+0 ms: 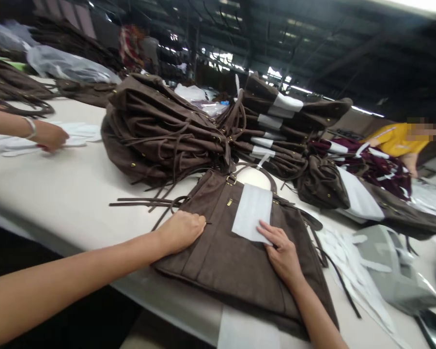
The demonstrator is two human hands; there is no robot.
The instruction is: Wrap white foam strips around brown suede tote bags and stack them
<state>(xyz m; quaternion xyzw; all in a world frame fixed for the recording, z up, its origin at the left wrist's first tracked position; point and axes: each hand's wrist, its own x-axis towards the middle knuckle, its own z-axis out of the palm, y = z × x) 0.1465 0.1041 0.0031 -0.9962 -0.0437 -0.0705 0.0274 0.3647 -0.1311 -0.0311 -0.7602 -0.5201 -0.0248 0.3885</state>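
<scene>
A dark brown handbag (236, 261) lies on the table before me, its handles pointing away. My left hand (183, 231) is closed in a fist on the bag's left side. A thin dark tip pokes out past its fingers; what it belongs to is hidden. Fingers stretched out, my right hand (281, 249) rests on the bag and touches the lower right corner of a white paper sheet (253, 211). That sheet covers part of the bag's upper front, beside a small brass zip pull (230, 201). Loose brown straps (141, 201) trail off to the left.
Behind the bag rise a heap of brown bags (160, 131) and a stack with white wraps (276, 121). White strips (352, 271) and a grey plastic container (381, 266) lie right. Another person's hand (53, 135) is at left; a person in yellow (396, 138) stands right.
</scene>
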